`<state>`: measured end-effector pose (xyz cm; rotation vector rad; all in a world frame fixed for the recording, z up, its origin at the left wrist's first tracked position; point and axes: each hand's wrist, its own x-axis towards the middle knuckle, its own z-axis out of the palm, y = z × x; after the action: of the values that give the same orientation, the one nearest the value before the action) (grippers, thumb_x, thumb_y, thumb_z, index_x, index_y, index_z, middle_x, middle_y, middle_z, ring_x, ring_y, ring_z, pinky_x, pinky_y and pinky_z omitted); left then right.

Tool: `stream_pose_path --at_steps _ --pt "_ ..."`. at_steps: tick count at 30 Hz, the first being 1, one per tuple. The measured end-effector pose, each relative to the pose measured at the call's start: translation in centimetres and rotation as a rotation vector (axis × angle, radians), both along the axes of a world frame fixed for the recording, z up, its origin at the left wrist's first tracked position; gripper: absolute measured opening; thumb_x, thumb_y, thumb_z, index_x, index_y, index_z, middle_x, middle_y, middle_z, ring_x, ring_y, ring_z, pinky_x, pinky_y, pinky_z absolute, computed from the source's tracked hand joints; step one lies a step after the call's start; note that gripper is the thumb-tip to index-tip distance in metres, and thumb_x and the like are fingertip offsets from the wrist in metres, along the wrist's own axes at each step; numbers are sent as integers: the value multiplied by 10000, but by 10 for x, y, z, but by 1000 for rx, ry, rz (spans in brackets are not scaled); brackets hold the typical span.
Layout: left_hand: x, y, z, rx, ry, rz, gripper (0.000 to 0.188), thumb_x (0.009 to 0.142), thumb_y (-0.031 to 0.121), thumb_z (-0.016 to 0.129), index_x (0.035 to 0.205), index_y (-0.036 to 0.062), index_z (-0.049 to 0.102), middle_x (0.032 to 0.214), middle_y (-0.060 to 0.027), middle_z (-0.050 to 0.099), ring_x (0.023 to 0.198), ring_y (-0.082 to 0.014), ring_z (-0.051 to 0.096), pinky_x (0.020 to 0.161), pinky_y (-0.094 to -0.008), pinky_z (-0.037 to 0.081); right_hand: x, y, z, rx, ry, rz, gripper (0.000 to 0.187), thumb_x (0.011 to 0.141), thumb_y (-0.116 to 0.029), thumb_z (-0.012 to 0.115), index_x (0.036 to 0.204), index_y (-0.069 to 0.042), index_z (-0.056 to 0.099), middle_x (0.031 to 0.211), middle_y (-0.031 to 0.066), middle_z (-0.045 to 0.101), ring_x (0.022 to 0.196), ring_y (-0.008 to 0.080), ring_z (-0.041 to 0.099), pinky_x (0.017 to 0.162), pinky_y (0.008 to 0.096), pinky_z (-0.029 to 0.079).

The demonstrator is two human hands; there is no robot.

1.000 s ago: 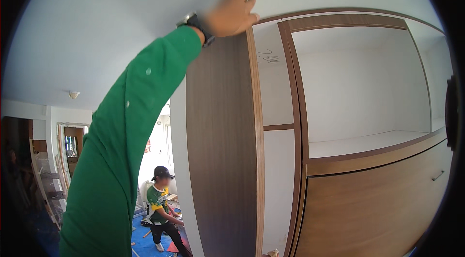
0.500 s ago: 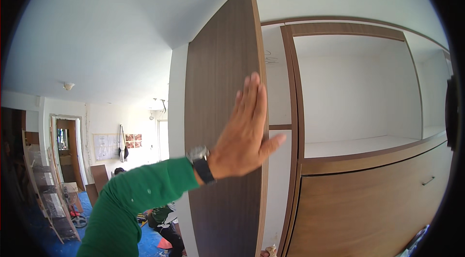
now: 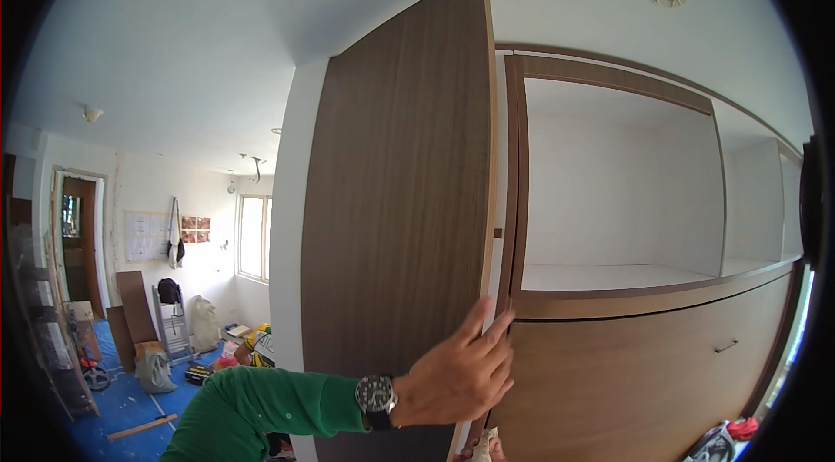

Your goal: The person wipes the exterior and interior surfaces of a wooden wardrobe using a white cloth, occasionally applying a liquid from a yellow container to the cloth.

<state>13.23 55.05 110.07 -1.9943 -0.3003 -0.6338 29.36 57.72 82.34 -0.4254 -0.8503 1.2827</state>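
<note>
A tall brown wood-grain door panel (image 3: 396, 184) stands swung out from the cabinet, its narrow edge toward me. My left hand (image 3: 457, 371), in a green sleeve with a black watch (image 3: 376, 399) at the wrist, is at that edge, low on the panel. Its thumb and index finger point up, the other fingers are loosely bent and apart, and they grip nothing I can see. What seems to be my right hand (image 3: 497, 448) shows only in part at the bottom, by the panel's lower edge, next to something pale; its fingers are mostly hidden.
Right of the door is the cabinet, with white open shelves (image 3: 626, 184) above a brown front (image 3: 644, 366) with a small handle (image 3: 725, 346). At left, blue sheeting (image 3: 96, 427) covers the floor, with bags, boards and a stepladder (image 3: 174, 323). Another person (image 3: 258, 344) is partly visible low behind my arm.
My left hand has slid down from flat against the panel near its edge to lower on that edge, its fingers now bent. My view has shifted, showing more of the room.
</note>
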Motion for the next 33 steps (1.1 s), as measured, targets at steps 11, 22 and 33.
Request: stream_pose_path --at_steps 11,22,33 --pt "22 54 -86 12 304 -21 260 771 239 684 547 141 596 520 18 527 536 -156 528 651 -303 386 90 -8 176 45 -261 -319 185 964 -217 630 1031 -45 614 844 86 651 672 180 622 598 312 509" --pt "42 81 -88 -44 176 -104 255 730 206 663 510 171 538 486 28 497 496 -135 478 680 -319 381 18 -53 341 793 -1104 -783 112 904 0 695 1013 -6 723 953 6 692 890 70 622 782 240 502" --pt "63 112 -94 -53 125 -114 307 823 214 656 525 188 591 479 27 536 489 -133 496 706 -321 391 24 4 420 680 -946 -692 144 973 -49 673 1099 -12 732 957 -13 713 878 59 614 820 229 493"
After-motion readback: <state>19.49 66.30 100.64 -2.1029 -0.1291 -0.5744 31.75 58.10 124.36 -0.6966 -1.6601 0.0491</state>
